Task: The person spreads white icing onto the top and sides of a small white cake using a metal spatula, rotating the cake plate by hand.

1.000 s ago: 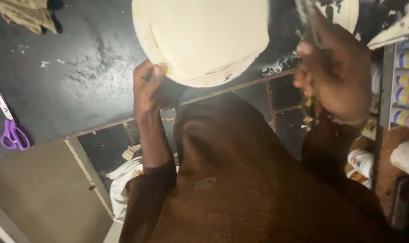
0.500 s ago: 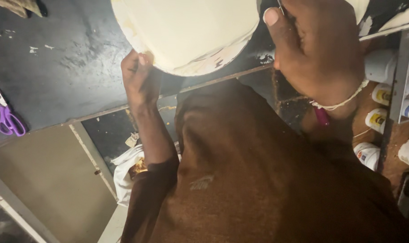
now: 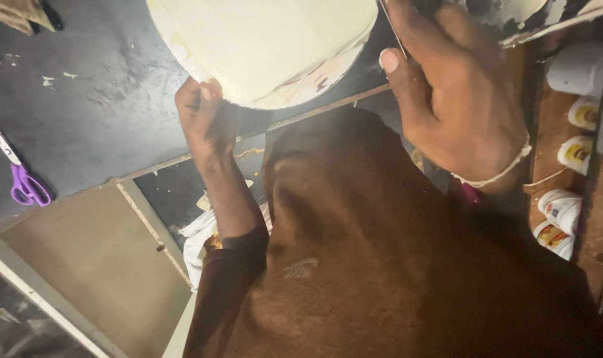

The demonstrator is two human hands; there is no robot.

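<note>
At the far edge of the dark counter point(image 3: 96, 126), a round cream disc point(image 3: 262, 46) is seen, its far part cut off by the top of the frame; what it is made of cannot be told. Its near-left rim is pinched by the left hand point(image 3: 205, 116), thumb on top and fingers curled under and hidden. The right hand point(image 3: 461, 99) is raised to the right of the disc, its fingers closed around a thin grey blade-like tool point(image 3: 392, 30), most of which is hidden by the hand or cut off above; its tip cannot be made out. A pale band point(image 3: 497, 174) is worn at the right wrist. Much of the near view is blocked by a brown garment point(image 3: 394, 265). Purple-handled scissors point(image 3: 19, 176) lie on the counter at the left, well apart from the disc. White pots point(image 3: 567, 212) with coloured labels are stacked on wooden shelves at the right, partly cut off. A crumpled white cloth point(image 3: 199, 238) is partly hidden under the left forearm.
</note>
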